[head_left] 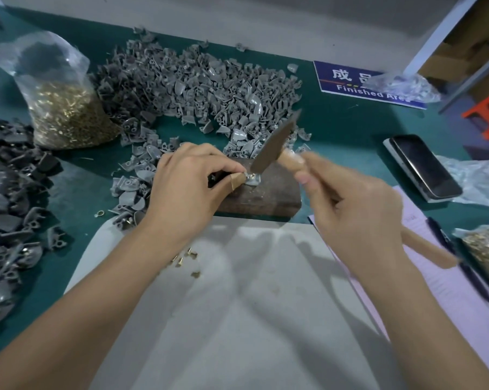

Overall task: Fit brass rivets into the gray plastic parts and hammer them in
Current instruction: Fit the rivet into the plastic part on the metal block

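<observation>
My left hand (192, 178) pinches a small gray plastic part (253, 180) down on a dark metal block (268, 197); its fingertip is wrapped in tan tape. My right hand (350, 204) grips the wooden handle of a hammer (274, 144), blurred by motion, with the head's lower end right over the part. A big pile of gray plastic parts (195, 88) lies behind the block. Several loose brass rivets (185, 257) sit on the white sheet (237, 305) near my left forearm.
A clear bag of brass rivets (66, 114) stands at the left, another bag (487, 249) at the right edge. Darker parts (10, 192) are heaped at far left. A phone (423, 167), a pen (459, 260) on pink paper and a blue sign (358, 83) lie right.
</observation>
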Tool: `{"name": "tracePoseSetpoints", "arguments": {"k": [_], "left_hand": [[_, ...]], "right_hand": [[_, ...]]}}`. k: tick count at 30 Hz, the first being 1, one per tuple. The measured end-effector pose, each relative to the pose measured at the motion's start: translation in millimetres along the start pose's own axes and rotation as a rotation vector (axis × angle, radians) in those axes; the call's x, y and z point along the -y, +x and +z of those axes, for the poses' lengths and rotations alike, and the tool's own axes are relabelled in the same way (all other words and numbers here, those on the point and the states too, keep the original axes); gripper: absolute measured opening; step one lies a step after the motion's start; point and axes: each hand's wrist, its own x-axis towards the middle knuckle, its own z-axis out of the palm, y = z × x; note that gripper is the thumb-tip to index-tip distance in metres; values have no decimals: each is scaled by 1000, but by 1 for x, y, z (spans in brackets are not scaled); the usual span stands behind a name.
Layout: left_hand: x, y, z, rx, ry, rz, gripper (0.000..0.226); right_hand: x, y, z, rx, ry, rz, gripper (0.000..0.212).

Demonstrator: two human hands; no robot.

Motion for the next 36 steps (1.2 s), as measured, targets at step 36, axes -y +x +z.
{"name": "tracePoseSetpoints", "arguments": {"k": [36], "left_hand": [[-12, -99, -75, -119, 74, -118, 4]], "right_hand": [[35, -16, 43, 357, 536, -225, 12]]}}
